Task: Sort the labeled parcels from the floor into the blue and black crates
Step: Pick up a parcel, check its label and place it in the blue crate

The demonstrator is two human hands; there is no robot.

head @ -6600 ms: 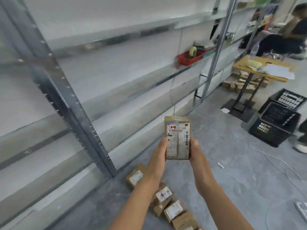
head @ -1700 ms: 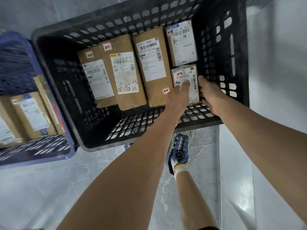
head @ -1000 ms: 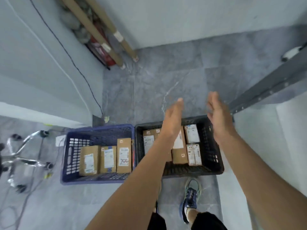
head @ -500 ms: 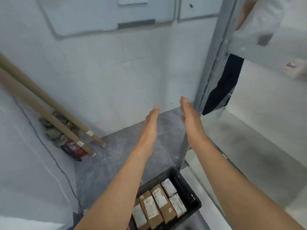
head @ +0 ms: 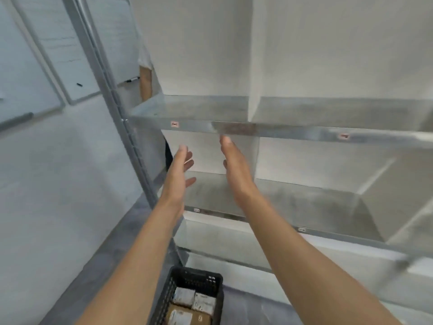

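The left hand and right hand are both empty, fingers straight and loosely spread, palms facing each other. They have lifted clear of the black crate, now at 6 o'clock, where the small parcel they carried was set down. That one seems sorted, so another must come from the floor. Inside the crate, two pale-labelled parcels lie side by side above a brown carton. Steel shelving stands at 12 o'clock.
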